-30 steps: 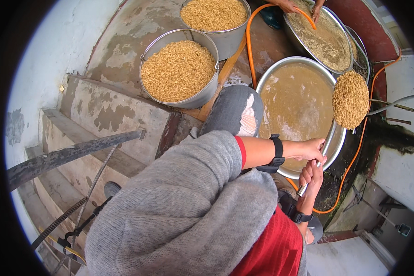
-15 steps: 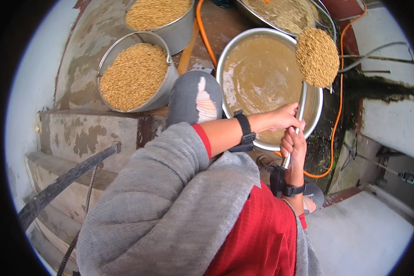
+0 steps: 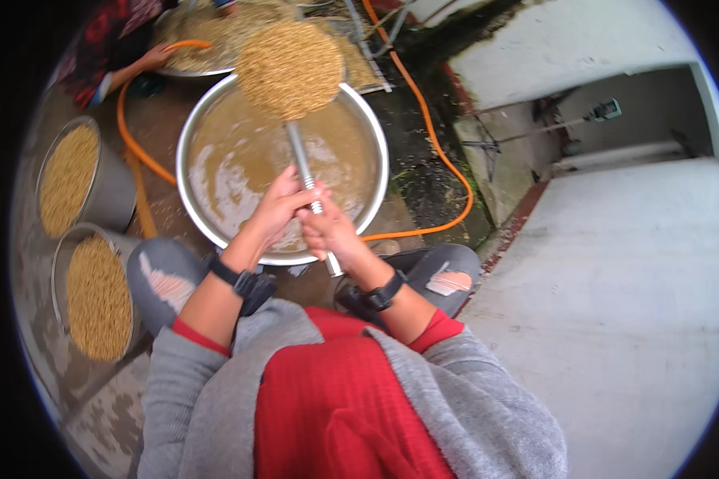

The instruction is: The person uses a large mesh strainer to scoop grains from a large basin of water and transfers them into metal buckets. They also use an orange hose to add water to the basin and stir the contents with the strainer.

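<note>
Since the grain-heaped ladle, gripped by left hand and right hand, is shifted to upper centre, murky water is held in the basin.

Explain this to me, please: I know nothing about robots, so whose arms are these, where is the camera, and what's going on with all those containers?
There's no robot here: these are a person's bare hands, seen from a wide-angle camera worn on their head and looking down. That lens bends straight edges.

The left hand and right hand both grip the handle of a metal scoop, heaped with golden grain. Below is a round metal basin of cloudy brownish water.

To the left, two metal buckets full of grain stand on the floor. At upper left, another person's hand is at an orange hose.
</note>
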### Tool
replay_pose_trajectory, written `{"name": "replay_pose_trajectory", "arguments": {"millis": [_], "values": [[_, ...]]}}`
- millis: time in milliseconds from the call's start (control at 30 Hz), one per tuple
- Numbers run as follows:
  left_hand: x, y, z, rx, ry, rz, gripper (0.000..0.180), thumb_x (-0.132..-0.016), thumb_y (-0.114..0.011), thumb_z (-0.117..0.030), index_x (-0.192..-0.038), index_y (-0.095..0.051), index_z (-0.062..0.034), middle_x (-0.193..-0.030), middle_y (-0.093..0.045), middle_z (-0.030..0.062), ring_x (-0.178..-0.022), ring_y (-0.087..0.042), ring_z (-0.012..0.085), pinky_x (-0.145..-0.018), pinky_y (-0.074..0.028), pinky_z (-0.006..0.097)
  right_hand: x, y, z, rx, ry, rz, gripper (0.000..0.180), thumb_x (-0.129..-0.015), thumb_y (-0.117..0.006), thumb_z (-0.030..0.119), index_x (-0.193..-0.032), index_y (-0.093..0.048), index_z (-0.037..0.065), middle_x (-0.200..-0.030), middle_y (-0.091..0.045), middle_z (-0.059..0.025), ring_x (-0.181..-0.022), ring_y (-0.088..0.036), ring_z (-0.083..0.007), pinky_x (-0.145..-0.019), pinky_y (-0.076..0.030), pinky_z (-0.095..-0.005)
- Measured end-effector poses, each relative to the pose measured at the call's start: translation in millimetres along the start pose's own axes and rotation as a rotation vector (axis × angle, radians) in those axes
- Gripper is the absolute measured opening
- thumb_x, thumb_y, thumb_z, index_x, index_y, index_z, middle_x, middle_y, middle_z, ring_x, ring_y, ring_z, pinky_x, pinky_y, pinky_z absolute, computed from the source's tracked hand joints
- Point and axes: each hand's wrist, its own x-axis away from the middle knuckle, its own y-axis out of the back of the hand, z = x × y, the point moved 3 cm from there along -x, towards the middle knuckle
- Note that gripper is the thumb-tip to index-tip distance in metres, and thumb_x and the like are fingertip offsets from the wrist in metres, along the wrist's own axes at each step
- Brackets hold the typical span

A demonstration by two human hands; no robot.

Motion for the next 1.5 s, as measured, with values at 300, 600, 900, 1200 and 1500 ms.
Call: {"name": "replay_pose_trajectory", "arguments": {"millis": [300,600,900,1200,1500], "values": [[0.6,-6.9,-6.2,-0.037,0.048,-0.049,0.055,-0.085,-0.058,-0.003,-0.133,-0.031,-0.0008,-0.099,-0.056,0.0099,-0.098,-0.06,0.0228,-0.082,-0.051,0.033,-1.8,0.4,1.7,-0.058,-0.033,0.062,0.061,-0.092,-0.049,0.012,-0.142,-0.015,0.019,-0.055,-0.033,0.0063,-0.04,-0.032,-0.0033,-0.034,-0.031,-0.0188],[0.2,-7.4,-5.8,-0.036,0.041,-0.052,0.057,-0.086,-0.059,-0.005,-0.134,-0.029,0.0002,-0.101,-0.056,0.0106,-0.098,-0.059,0.0233,-0.079,-0.052,0.034,-3.2,1.4,1.1,-0.073,-0.031,0.074,0.056,-0.093,-0.048,0.012,-0.14,-0.018,0.018,-0.056,-0.033,0.0065,-0.04,-0.032,-0.003,-0.034,-0.031,-0.0186],[-0.3,-6.5,-5.3,-0.032,0.041,-0.061,0.051,-0.086,-0.057,-0.003,-0.131,-0.033,-0.0003,-0.097,-0.057,0.0092,-0.096,-0.06,0.0228,-0.079,-0.052,0.033,-2.0,-0.7,3.6,-0.063,-0.029,0.061,0.055,-0.093,-0.048,0.013,-0.139,-0.019,0.018,-0.056,-0.032,0.0075,-0.04,-0.032,-0.0022,-0.034,-0.031,-0.0183],[0.9,-7.1,-6.3,-0.029,0.052,-0.065,0.051,-0.086,-0.058,-0.005,-0.131,-0.034,-0.0008,-0.097,-0.057,0.009,-0.097,-0.06,0.022,-0.08,-0.051,0.032,-2.5,-1.3,4.2,-0.069,-0.056,0.066,0.054,-0.093,-0.048,0.013,-0.138,-0.021,0.019,-0.056,-0.031,0.0083,-0.04,-0.031,-0.002,-0.034,-0.03,-0.0179],[-1.4,-4.4,-4.4,-0.044,0.042,-0.041,0.051,-0.086,-0.059,-0.006,-0.13,-0.033,-0.0011,-0.098,-0.057,0.0097,-0.097,-0.06,0.023,-0.08,-0.052,0.033,-2.3,-1.4,3.7,-0.067,-0.04,0.062,0.057,-0.093,-0.048,0.013,-0.14,-0.018,0.019,-0.057,-0.032,0.0074,-0.04,-0.032,-0.0021,-0.034,-0.031,-0.0176]]}}
